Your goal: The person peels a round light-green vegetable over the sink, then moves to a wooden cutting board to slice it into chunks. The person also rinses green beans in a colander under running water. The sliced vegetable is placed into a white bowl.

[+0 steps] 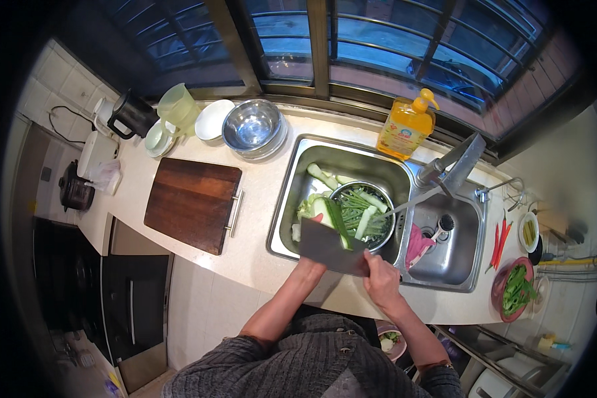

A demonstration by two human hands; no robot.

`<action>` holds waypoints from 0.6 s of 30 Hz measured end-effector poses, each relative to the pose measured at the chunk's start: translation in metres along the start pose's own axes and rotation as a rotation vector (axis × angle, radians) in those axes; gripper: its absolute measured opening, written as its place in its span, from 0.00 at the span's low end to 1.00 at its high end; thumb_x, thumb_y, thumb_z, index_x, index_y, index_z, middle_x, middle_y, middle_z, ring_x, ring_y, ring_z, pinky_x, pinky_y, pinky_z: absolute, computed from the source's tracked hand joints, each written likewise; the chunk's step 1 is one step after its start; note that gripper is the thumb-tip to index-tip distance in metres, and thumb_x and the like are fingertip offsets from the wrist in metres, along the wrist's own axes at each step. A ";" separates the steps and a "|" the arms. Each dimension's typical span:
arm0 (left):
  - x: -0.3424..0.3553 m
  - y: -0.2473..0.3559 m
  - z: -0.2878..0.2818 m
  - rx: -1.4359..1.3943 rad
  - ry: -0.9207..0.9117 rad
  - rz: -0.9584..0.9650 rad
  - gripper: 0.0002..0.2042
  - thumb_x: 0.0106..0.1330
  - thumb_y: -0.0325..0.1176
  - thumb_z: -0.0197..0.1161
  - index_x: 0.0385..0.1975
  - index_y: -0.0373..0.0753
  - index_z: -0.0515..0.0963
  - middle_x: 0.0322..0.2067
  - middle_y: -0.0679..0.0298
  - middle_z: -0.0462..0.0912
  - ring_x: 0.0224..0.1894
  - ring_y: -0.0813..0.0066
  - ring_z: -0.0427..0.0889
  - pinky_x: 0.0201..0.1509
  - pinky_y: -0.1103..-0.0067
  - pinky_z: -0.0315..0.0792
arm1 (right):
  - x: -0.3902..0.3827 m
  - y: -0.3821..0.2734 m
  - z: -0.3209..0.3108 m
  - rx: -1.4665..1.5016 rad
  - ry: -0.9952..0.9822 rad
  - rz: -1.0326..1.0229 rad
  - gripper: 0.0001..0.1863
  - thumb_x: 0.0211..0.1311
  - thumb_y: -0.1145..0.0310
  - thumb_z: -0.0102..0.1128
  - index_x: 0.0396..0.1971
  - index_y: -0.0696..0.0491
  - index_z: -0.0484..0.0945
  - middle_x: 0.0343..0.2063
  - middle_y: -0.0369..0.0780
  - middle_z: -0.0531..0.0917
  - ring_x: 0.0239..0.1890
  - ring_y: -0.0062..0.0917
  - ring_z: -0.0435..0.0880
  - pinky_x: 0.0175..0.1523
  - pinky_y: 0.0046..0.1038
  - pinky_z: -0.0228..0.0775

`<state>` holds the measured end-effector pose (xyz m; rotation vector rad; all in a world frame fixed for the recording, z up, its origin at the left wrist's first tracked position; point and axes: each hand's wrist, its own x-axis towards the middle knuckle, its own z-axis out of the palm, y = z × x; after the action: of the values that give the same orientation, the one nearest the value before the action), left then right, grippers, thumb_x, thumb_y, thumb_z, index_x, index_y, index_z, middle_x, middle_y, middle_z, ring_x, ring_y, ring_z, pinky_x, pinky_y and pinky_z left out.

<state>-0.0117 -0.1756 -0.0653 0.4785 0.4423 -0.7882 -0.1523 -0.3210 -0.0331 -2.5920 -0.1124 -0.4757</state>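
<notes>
My right hand (pixel 381 280) is closed round the handle end of a dark, broad-bladed cleaver (pixel 330 249), at the front edge of the left sink basin. The blade covers most of my left hand (pixel 310 266). Behind it, a reddish fingertip shows against a long green gourd (pixel 338 224) with pale flesh, which my left hand appears to grip. Just beyond, a steel bowl (pixel 392 203) in the basin holds green beans and pale green strips in water. Peeled pale pieces (pixel 320 174) and leafy scraps lie beside the bowl. Water runs from the faucet (pixel 438 170) into the bowl.
A wooden cutting board (pixel 191 202) lies left of the sink (pixel 284 192). Metal bowls (pixel 252 126) and a yellow soap bottle (pixel 404 129) stand behind. The right basin holds a pink cloth (pixel 418 245) and brush (pixel 444 225). Red chillies (pixel 499 244) and a bowl of greens (pixel 516 292) are farther right.
</notes>
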 end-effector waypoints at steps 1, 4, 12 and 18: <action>-0.002 -0.006 0.000 -0.044 0.223 0.111 0.19 0.68 0.49 0.60 0.49 0.41 0.77 0.36 0.62 0.83 0.37 0.69 0.83 0.45 0.73 0.79 | 0.002 0.004 0.002 0.028 0.018 0.019 0.36 0.33 0.81 0.64 0.53 0.64 0.74 0.27 0.44 0.78 0.26 0.37 0.81 0.32 0.35 0.75; -0.001 -0.004 0.005 0.059 0.226 0.047 0.21 0.68 0.50 0.60 0.51 0.40 0.77 0.35 0.64 0.83 0.36 0.70 0.83 0.42 0.73 0.80 | 0.006 0.007 0.002 0.072 0.037 -0.022 0.36 0.32 0.81 0.63 0.53 0.63 0.74 0.26 0.43 0.78 0.23 0.37 0.79 0.30 0.34 0.74; -0.009 0.012 0.031 0.263 0.081 -0.059 0.26 0.68 0.60 0.54 0.47 0.41 0.79 0.32 0.64 0.82 0.30 0.74 0.82 0.34 0.79 0.77 | 0.015 -0.003 -0.009 0.085 0.002 -0.164 0.39 0.29 0.80 0.63 0.54 0.66 0.73 0.26 0.44 0.76 0.24 0.36 0.79 0.29 0.35 0.73; -0.015 0.007 0.027 0.199 0.048 0.017 0.22 0.69 0.53 0.58 0.48 0.40 0.79 0.34 0.66 0.83 0.32 0.77 0.82 0.34 0.80 0.78 | 0.015 0.002 -0.005 -0.063 0.014 -0.162 0.33 0.36 0.80 0.62 0.52 0.65 0.75 0.24 0.41 0.75 0.23 0.32 0.79 0.28 0.31 0.72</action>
<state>-0.0101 -0.1779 -0.0343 0.6868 0.4057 -0.8098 -0.1396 -0.3251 -0.0248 -2.6531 -0.3092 -0.5632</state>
